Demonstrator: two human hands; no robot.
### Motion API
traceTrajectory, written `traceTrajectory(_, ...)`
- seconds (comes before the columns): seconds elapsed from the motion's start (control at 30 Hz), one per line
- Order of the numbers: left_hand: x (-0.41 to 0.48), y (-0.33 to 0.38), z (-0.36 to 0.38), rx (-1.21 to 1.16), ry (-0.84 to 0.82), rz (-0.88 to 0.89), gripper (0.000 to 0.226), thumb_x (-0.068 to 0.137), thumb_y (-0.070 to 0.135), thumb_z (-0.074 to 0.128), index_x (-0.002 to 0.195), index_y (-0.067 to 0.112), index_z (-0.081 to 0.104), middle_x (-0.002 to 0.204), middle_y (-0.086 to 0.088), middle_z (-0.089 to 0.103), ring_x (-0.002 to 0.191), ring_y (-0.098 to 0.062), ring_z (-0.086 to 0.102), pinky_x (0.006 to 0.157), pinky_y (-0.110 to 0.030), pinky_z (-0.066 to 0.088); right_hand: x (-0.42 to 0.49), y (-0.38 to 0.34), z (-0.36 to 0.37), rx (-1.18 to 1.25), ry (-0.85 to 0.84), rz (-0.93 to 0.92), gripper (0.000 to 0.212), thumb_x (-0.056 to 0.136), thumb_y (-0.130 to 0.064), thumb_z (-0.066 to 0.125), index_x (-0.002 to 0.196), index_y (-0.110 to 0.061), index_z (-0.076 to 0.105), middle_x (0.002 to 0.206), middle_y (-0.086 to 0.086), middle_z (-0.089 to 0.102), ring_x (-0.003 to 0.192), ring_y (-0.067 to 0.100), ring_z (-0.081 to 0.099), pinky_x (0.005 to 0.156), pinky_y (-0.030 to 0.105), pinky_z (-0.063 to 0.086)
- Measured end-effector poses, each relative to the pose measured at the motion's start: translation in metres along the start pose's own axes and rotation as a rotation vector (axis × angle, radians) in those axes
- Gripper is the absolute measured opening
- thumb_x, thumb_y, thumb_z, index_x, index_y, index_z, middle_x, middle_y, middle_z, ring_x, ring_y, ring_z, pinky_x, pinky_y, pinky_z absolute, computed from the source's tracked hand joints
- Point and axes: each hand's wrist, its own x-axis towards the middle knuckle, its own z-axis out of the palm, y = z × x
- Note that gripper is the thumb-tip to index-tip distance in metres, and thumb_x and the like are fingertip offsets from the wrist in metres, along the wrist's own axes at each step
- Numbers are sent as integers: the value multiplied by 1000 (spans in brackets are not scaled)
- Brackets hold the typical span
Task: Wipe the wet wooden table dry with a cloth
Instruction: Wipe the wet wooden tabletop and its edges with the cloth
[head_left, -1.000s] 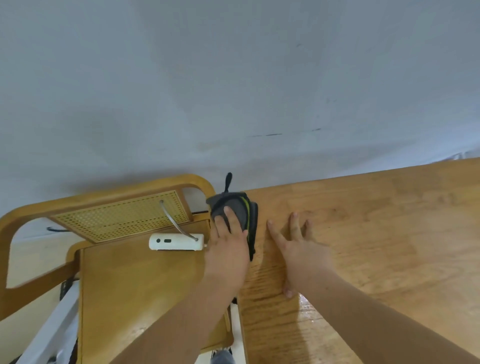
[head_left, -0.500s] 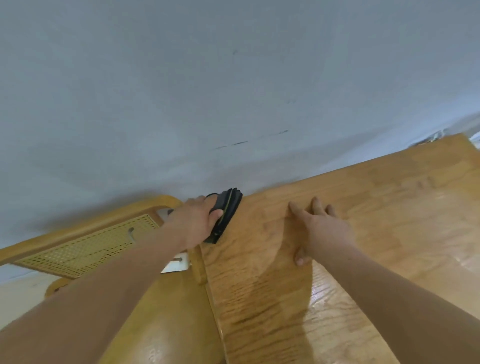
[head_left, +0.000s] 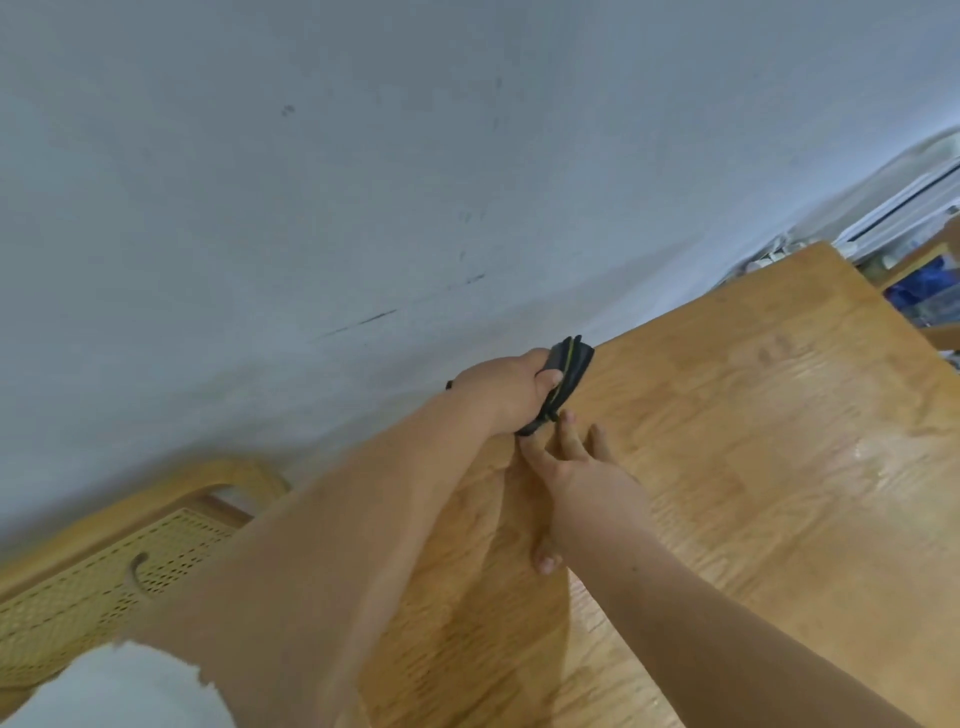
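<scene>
My left hand (head_left: 511, 387) grips the dark folded cloth with a yellow-green edge (head_left: 569, 366) at the far edge of the light wooden table (head_left: 753, 467). My right hand (head_left: 582, 478) lies flat beside it, fingers spread. Best to unfold the cloth, press it flat, then sweep toward the glistening right side.

We're in what looks like a room at home: a wooden table (head_left: 753, 493) right up against a plain, scuffed pale wall (head_left: 363, 156), a cane-backed wooden chair (head_left: 104, 571) beside it, and blurry household clutter (head_left: 924, 291) beyond the far end.
</scene>
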Motion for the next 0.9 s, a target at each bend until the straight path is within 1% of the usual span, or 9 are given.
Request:
traceTrajectory(0.13,-35,-27,-4,-34,0,26,47,107,53,28,151,36,35,125,-1,68,105,-24,63,87,-41,52,-3,1,0,-13,-9,2,143,70,-34,96,161,-51,-12,171,-2,-28,159,34,-17,116,55,40)
traceTrajectory(0.27,-104,-88,-7,-38,-12,-27,46,107,55,28,149,40,36,132,2,65,113,-22,61,96,-42,50,-7,3,0,-13,19,1,146,68,-37,97,159,-52,-16,171,-6,-26,160,30,-16,113,54,45)
traceTrajectory(0.33,-139,-114,-7,1,5,-85,45,106,54,27,149,42,34,132,4,63,113,-21,60,96,-40,49,-8,4,2,1,61,-10,147,67,-39,97,160,-51,-15,172,-7,-24,161,29,-13,110,51,48)
traceTrajectory(0.43,-168,-125,-4,48,35,-159,43,105,55,23,146,44,33,121,3,62,107,-20,59,87,-39,50,-11,11,6,31,113,-35,150,63,-43,98,161,-48,-16,173,-12,-19,162,24,-9,110,48,47)
traceTrajectory(0.57,-142,-95,3,134,100,-254,49,106,55,18,144,33,38,110,-4,60,100,-25,57,86,-44,51,-12,19,11,71,189,-61,157,62,-47,98,158,-45,-26,173,-17,-13,162,20,-6,110,45,47)
traceTrajectory(0.67,-103,-40,17,262,175,-264,53,107,51,19,153,26,29,131,-13,55,117,-35,53,97,-50,45,-13,20,14,64,232,-92,161,62,-45,99,156,-44,-32,174,-12,-9,162,24,-2,106,47,50)
traceTrajectory(0.77,-74,18,34,306,201,-304,62,106,49,24,162,27,9,156,-18,36,139,-39,34,115,-54,26,-12,25,18,60,267,-141,163,61,-47,99,154,-44,-34,175,-8,-5,162,29,1,103,48,50)
traceTrajectory(0.83,-70,36,38,303,201,-349,66,104,48,25,162,30,1,164,-17,23,149,-39,22,122,-53,15,-11,33,21,82,285,-182,163,61,-50,97,155,-41,-35,176,-7,-4,162,29,0,106,48,49)
traceTrajectory(0.9,-80,37,40,289,205,-381,63,106,51,19,162,34,-4,168,-15,15,153,-36,14,125,-50,10,-11,44,23,107,279,-251,159,63,-57,94,156,-38,-34,176,-9,-5,162,26,-1,109,47,47)
